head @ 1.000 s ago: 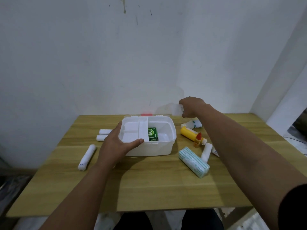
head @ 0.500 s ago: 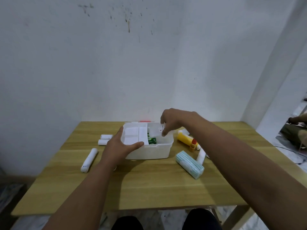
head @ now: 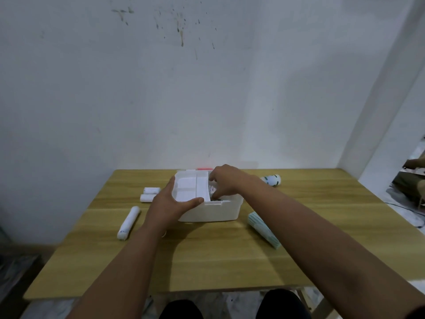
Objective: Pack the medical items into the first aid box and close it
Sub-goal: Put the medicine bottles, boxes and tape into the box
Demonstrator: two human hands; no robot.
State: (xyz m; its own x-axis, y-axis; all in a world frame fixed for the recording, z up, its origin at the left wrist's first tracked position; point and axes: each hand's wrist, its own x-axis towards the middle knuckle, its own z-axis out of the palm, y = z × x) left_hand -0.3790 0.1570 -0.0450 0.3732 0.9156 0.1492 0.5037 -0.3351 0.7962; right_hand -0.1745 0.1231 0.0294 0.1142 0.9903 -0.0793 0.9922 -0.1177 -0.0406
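While the left hand [head: 169, 204] clamps the near-left corner of the open first aid box [head: 213, 209], thumb on its rim, the right hand [head: 224, 180] reaches inside, grip pinching a small white item; can't tell more. Box sits mid-surface [head: 207, 261]. Three white rolls [head: 128, 219] lie left, striped pack [head: 262, 229] right, white bottle [head: 272, 180] far right.
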